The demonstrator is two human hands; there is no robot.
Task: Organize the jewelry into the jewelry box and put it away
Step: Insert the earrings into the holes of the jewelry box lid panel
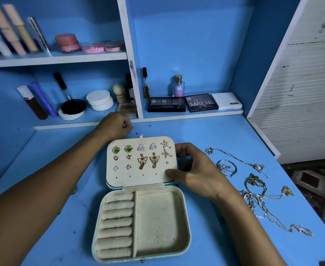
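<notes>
- Jewelry box [141, 225] lies open on the blue tabletop [225, 135], lid panel [141, 162] folded back and studded with pairs of earrings [145, 157]; the ring rolls and the larger tray compartment hold nothing visible.
- Right hand [193, 170] grips the lid's right edge, thumb on the panel's lower corner, fingers curled round the rim.
- Left hand [116, 124] is clenched behind the lid's far left corner; whether it pinches something small cannot be told.
- Necklaces and bangles [253, 187] lie tangled on the tabletop to the right of the box, near the edge.
- Risk: the chains look knotted together, so lifting one would likely drag the rest, and a loose piece could slide off the right edge.
- Risk: tilting or closing the lid carelessly may shake loose a stud that sits shallow in its hole.
- Surface is scuffed blue paint with dark specks; behind it, blue shelves [61, 58] carry cosmetics, a perfume bottle [178, 87] and eyeshadow palettes [182, 104]. A white slatted panel [301, 93] stands at the right.
</notes>
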